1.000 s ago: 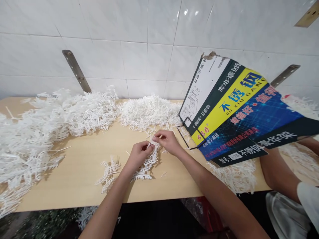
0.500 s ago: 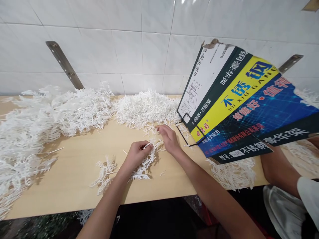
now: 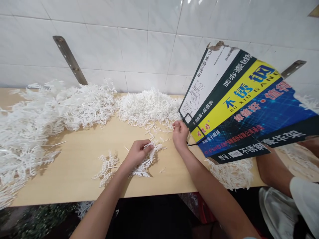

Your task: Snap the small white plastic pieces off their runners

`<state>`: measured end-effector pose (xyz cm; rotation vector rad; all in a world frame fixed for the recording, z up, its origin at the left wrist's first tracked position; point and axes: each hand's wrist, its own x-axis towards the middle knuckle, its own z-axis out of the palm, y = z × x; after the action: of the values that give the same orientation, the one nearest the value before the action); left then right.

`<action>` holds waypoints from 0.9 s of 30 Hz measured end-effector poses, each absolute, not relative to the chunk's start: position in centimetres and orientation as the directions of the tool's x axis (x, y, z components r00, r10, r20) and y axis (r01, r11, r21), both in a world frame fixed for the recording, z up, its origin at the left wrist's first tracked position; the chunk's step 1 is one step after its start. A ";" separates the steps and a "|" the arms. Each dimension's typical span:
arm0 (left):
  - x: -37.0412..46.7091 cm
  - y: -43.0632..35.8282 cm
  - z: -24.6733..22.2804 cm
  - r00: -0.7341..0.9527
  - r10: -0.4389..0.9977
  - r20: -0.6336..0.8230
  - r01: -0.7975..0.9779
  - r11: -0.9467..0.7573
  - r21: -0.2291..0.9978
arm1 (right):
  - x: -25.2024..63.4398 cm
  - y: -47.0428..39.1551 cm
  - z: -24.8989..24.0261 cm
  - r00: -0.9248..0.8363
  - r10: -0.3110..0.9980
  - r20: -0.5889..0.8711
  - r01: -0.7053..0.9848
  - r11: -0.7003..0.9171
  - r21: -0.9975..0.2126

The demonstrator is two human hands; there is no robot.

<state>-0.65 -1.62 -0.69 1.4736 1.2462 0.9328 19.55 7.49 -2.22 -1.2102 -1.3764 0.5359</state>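
My left hand (image 3: 140, 151) is closed in a pinch on a white branching plastic sprig (image 3: 149, 158), whose thin arms spread beneath and beyond the fingers over the table. To the right, my right hand (image 3: 180, 132) has its fingers curled together beside a black wire stand (image 3: 191, 116); whether anything tiny is between them is hidden. Behind both hands lies a heap of short white pieces (image 3: 149, 108), some scattered toward my right hand. A few loose white sprigs (image 3: 107, 167) rest left of my left wrist.
A large mound of white sprigs (image 3: 37, 122) covers the table's left side. A printed cardboard panel (image 3: 239, 106) stands upright at right, in the wire stand. Past it is another person's arm (image 3: 274, 169), near another white pile (image 3: 231, 174). Metal brackets (image 3: 71, 61) are on the tiled wall.
My right hand has moved right, away from the sprig to beside the wire stand, and its fingers have curled in. My left hand stays on the sprig. The view has shifted slightly.
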 end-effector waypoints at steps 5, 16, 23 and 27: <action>-0.4 -1.3 -0.6 0.118 0.993 -0.017 0.207 -0.008 0.978 | 18.1 5.8 -0.4 -0.336 0.783 0.523 0.294 0.615 -0.732; -0.3 -1.3 -0.2 0.197 0.979 -0.060 0.142 0.032 0.989 | 17.7 5.3 -1.7 0.052 0.892 0.450 0.286 0.418 -0.862; -0.3 -1.3 -0.4 0.157 0.987 -0.039 0.182 0.010 0.983 | 18.7 6.4 -0.9 -0.031 0.899 0.436 0.404 0.411 -0.818; -0.1 -1.0 -0.4 0.132 0.991 -0.001 0.230 -0.030 0.973 | 18.2 5.1 0.2 -0.392 0.774 0.497 0.368 0.627 -0.686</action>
<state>-0.05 -1.04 -0.42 1.4492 1.2698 1.0011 18.17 5.07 0.17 -0.8970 -2.0013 0.6059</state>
